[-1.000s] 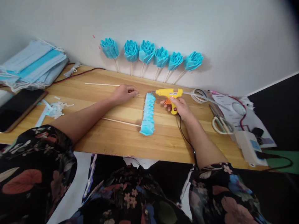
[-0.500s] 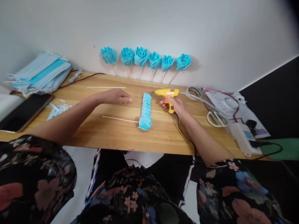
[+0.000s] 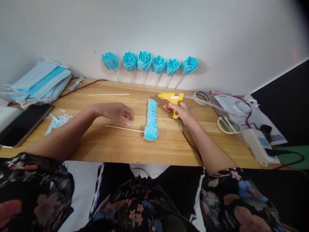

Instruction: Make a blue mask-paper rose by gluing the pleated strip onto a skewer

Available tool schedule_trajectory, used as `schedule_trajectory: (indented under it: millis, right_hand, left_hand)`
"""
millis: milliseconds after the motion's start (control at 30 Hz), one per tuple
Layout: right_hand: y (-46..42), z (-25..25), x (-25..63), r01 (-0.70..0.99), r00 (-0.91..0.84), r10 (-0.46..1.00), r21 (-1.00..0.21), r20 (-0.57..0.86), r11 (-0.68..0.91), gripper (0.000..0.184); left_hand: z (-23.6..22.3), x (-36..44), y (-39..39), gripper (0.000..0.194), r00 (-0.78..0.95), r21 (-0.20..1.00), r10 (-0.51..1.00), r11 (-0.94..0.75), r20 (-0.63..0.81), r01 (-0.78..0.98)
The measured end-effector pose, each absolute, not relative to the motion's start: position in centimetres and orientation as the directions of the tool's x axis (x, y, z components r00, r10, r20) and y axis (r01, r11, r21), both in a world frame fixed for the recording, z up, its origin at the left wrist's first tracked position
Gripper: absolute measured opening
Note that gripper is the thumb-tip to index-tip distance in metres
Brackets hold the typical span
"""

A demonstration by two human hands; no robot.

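My right hand (image 3: 180,110) grips a yellow glue gun (image 3: 172,97), a finger at its orange trigger and its nozzle pointing left. Just left of that nozzle lies a pleated light-blue strip (image 3: 152,114) with a zigzag right edge. The strip's near end is folded over one tip of a thin wooden stick (image 3: 124,128), which stretches left along the table. Above this stick hovers my left hand (image 3: 118,113), its fingers curled in loosely with nothing seen in them; it touches neither strip nor stick.
Several blue flowers on sticks (image 3: 145,61) lean against the wall. Another stick (image 3: 108,94) lies behind my left hand. Face masks (image 3: 38,80), a phone (image 3: 26,125) and scraps (image 3: 60,120) are left. Tape (image 3: 201,97), scissors (image 3: 228,125) and a power strip (image 3: 260,146) are right.
My left hand has come nearer to me and slightly left, toward the stick. The right hand still holds the glue gun, almost in place. The view has shifted slightly.
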State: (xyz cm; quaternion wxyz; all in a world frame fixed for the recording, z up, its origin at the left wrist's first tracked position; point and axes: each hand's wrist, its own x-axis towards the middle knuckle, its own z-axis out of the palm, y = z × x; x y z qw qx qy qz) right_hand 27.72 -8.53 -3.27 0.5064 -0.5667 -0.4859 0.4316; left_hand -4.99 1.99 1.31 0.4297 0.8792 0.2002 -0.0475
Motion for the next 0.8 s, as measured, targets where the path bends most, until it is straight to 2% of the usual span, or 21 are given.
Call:
schedule_trajectory:
  millis: [67, 167, 233, 300, 400, 633, 800]
  right_hand:
    - [-8.7, -3.5, 27.7, 0.113, 0.15, 0.989, -0.994, 0.014, -0.003, 0.03]
    - [-8.9, -3.6, 27.7, 0.154, 0.143, 0.99, -0.988, 0.008, -0.014, 0.031]
    - [-9.1, -3.5, 27.6, 0.179, 0.143, 0.99, -0.984, 0.003, -0.023, 0.029]
    - [-9.3, -3.4, 27.6, 0.202, 0.145, 0.989, -0.979, 0.011, -0.019, 0.027]
    - [-9.6, -3.3, 27.7, 0.275, 0.127, 0.992, -0.961, 0.012, -0.024, 0.03]
    - [-9.9, -3.2, 28.1, 0.43, 0.125, 0.992, -0.9, -0.012, -0.065, 0.048]
    - [-10.0, -2.7, 27.7, 0.453, 0.123, 0.992, -0.889, -0.015, -0.07, 0.05]
  left_hand:
    - [0.9, -4.3, 3.0, 0.041, 0.908, 0.814, 0.387, -0.47, -0.157, 0.341]
    - [-0.6, -2.9, 4.0, 0.059, 0.777, 0.924, 0.627, -0.33, 0.063, 0.192]
    - [-1.8, -1.9, 4.4, 0.054, 0.639, 0.959, 0.758, -0.261, 0.13, 0.115]
    - [-2.8, -1.4, 4.6, 0.038, 0.538, 0.97, 0.833, -0.221, 0.132, 0.104]
    - [-3.6, -1.5, 4.5, 0.026, 0.484, 0.971, 0.868, -0.198, 0.111, 0.132]
    - [-3.8, -2.1, 4.4, 0.033, 0.517, 0.966, 0.844, -0.232, 0.143, 0.112]
    - [-3.8, -2.1, 4.4, 0.037, 0.538, 0.968, 0.829, -0.235, 0.153, 0.087]
